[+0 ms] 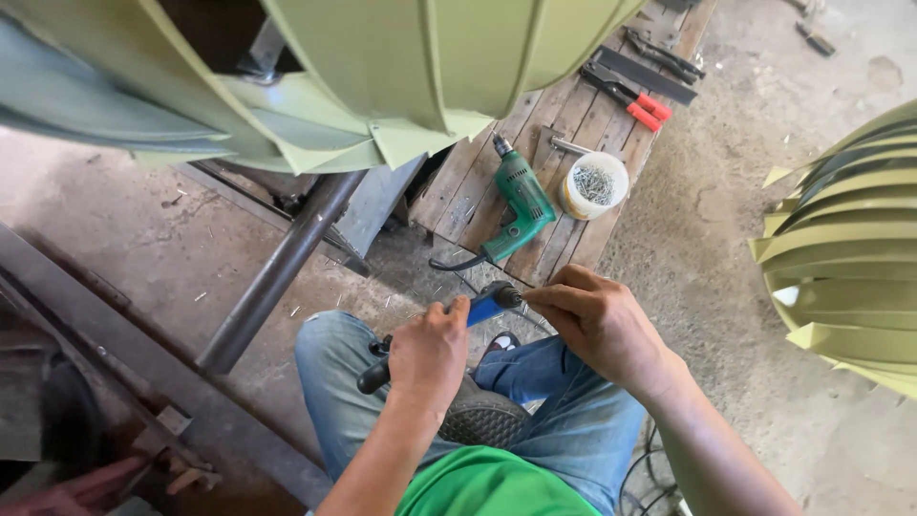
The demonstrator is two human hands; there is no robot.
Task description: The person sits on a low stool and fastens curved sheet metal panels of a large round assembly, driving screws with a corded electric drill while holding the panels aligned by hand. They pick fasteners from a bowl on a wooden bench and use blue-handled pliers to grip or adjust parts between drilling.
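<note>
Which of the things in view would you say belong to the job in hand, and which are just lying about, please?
In hand:
- blue-and-black hand riveter, gripped by the left hand
- its nose, pinched by the right hand

Lying about:
- green electric drill on the wooden pallet
- white tub of rivets
- red-handled pliers
- grey steel pipe
</note>
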